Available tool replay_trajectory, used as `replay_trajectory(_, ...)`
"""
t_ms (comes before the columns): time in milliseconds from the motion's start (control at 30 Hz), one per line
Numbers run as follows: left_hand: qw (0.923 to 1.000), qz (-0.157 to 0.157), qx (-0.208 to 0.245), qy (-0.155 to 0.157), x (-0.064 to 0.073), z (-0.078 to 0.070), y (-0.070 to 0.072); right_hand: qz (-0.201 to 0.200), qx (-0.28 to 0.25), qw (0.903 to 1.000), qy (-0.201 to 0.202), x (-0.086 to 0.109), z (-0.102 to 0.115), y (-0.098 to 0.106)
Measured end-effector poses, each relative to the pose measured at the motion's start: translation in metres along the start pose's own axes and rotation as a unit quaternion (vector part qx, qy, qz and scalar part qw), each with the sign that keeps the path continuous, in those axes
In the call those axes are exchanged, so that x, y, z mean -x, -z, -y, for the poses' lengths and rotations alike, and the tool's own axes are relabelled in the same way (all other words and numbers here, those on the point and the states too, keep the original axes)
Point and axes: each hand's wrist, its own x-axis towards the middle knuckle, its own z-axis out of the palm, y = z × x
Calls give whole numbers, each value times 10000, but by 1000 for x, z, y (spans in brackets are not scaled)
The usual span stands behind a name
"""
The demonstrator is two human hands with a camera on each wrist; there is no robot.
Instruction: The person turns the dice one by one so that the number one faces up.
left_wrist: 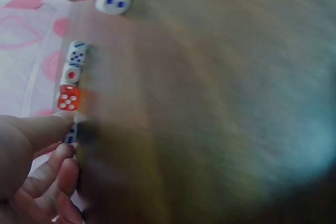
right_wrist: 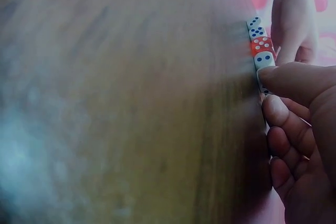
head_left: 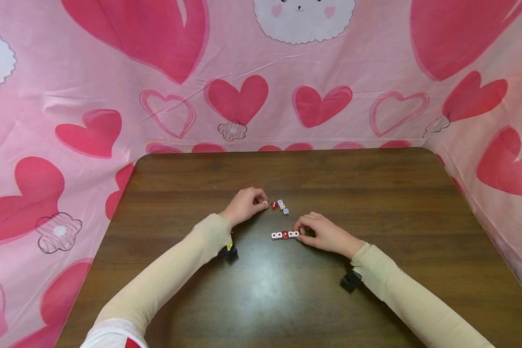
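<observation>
Between thumb and fingers, my left hand (head_left: 246, 205) pinches a white die (left_wrist: 71, 132), mostly covered by the fingertips. Just right of it are a red die (head_left: 274, 205) and two white dice (head_left: 281, 205), (head_left: 285, 211), set at an angle. Closer to me runs a straight row of dice, white ones with a red die (head_left: 285, 235) in the middle. My right hand (head_left: 324, 233) pinches the white die (right_wrist: 262, 80) at the right end of that row; its thumb hides part of the die.
Both groups of dice lie on a brown wood-grain table (head_left: 200, 179). A pink cloth (head_left: 282, 63) with hearts hangs behind and at the sides. Black wrist cameras (head_left: 351, 281) sit below both wrists.
</observation>
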Motion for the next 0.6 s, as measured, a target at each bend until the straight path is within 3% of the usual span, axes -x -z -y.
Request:
replay_trajectory(167,9997,68,-170,-139,8,3,-3,81,3,10000,-50,-1,1,1)
replay_trajectory(333,9998,-34,50,-201,11,6,-3,108,18,9999,-40,-1,2,3)
replay_trajectory(600,9987,75,483,-133,16,9,0,183,18,9998,-105,-2,0,2)
